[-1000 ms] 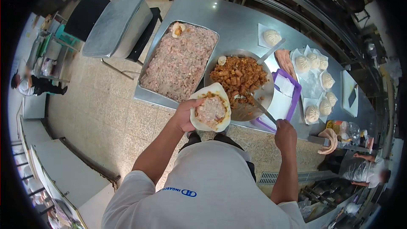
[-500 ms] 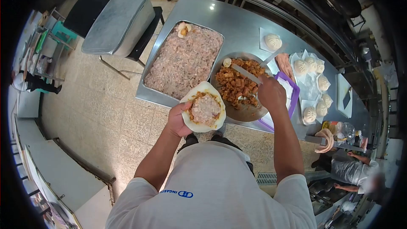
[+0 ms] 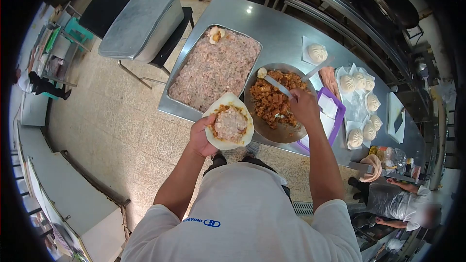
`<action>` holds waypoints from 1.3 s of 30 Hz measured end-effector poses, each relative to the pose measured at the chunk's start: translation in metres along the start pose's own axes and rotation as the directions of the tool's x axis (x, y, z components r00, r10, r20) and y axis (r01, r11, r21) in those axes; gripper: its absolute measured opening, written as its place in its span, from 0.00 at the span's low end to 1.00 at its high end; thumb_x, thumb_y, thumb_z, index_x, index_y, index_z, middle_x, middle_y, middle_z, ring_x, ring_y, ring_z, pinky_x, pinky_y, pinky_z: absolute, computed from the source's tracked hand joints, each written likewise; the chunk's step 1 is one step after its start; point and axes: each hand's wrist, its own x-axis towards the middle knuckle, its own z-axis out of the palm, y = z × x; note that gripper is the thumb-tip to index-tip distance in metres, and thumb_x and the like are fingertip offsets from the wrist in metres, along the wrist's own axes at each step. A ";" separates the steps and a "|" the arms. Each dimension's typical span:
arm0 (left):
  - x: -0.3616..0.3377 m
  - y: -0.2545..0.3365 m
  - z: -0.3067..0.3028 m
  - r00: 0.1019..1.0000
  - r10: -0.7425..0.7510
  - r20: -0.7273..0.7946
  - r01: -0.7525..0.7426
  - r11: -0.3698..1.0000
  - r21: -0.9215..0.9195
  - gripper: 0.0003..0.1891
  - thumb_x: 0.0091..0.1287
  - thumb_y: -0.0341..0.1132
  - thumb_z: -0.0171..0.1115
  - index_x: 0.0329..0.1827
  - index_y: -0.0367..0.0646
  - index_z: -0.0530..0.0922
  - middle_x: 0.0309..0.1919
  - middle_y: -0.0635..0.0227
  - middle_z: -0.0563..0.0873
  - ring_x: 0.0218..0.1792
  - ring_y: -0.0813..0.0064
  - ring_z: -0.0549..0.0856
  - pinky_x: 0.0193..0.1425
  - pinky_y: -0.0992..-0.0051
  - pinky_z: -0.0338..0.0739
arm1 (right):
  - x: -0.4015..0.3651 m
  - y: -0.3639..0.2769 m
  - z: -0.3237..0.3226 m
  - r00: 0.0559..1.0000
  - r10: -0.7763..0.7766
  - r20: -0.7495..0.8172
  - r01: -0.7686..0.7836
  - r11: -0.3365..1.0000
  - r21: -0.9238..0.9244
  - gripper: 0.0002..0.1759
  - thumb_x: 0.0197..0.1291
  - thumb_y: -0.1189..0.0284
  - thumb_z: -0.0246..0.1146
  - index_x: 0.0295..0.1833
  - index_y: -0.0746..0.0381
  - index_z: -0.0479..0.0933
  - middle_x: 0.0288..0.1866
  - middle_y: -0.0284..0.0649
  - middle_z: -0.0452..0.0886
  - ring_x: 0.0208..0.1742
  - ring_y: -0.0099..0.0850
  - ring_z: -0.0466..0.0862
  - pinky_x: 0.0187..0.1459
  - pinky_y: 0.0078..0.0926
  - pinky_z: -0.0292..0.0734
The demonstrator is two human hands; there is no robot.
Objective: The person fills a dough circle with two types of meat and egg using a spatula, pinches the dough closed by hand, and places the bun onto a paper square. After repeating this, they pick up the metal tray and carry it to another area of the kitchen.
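My left hand (image 3: 201,138) cups a round dough wrapper (image 3: 224,141) from below, off the table's front edge. On the wrapper sits pale minced filling (image 3: 230,123) ringed by brown filling. In my right hand (image 3: 305,106) is a flat metal spatula (image 3: 277,85), fingers wrapped around it, its blade over the metal bowl (image 3: 279,136). Diced brown filling (image 3: 272,99) covers much of that bowl. A boiled egg piece (image 3: 262,73) lies near the spatula's tip. Left of the bowl, a metal tray (image 3: 167,92) holds pale minced meat (image 3: 213,68) with egg pieces (image 3: 215,34) on top.
Several pleated buns (image 3: 347,83) on paper stand at the right. A purple-rimmed tray (image 3: 341,111) touches the bowl's right side. Beyond are a white board (image 3: 395,119) with a knife and several bottles (image 3: 398,159). Another person (image 3: 403,204) is at the lower right.
The view has shifted slightly, so the table appears further right. My right hand has moved a little left over the bowl, still gripping the spatula. The filled wrapper has moved slightly left.
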 end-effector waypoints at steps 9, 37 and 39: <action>0.031 0.001 0.007 0.997 0.083 0.009 -0.083 0.996 -0.023 0.38 0.64 0.48 0.67 0.73 0.38 0.65 0.66 0.51 0.78 0.65 0.52 0.79 0.71 0.49 0.73 | -0.032 0.045 0.004 0.996 0.068 -0.051 -0.046 0.934 0.354 0.13 0.61 0.71 0.66 0.51 0.60 0.83 0.43 0.48 0.87 0.42 0.46 0.88 0.45 0.38 0.81; 0.012 -0.003 0.013 0.984 0.176 -0.010 -0.176 0.982 -0.062 0.37 0.60 0.33 0.69 0.73 0.40 0.63 0.63 0.48 0.78 0.61 0.50 0.82 0.66 0.46 0.79 | -0.108 -0.082 -0.063 0.847 -0.493 -0.198 0.506 0.862 0.015 0.25 0.51 0.83 0.66 0.57 0.53 0.84 0.38 0.42 0.79 0.39 0.41 0.81 0.38 0.38 0.77; 0.007 0.003 0.013 0.985 0.170 0.003 -0.170 0.983 -0.076 0.37 0.60 0.33 0.69 0.73 0.40 0.63 0.63 0.48 0.78 0.62 0.50 0.81 0.67 0.46 0.78 | -0.105 -0.085 -0.030 0.865 -0.463 -0.192 0.485 0.870 0.089 0.25 0.52 0.83 0.66 0.56 0.52 0.84 0.37 0.42 0.78 0.38 0.41 0.80 0.37 0.38 0.77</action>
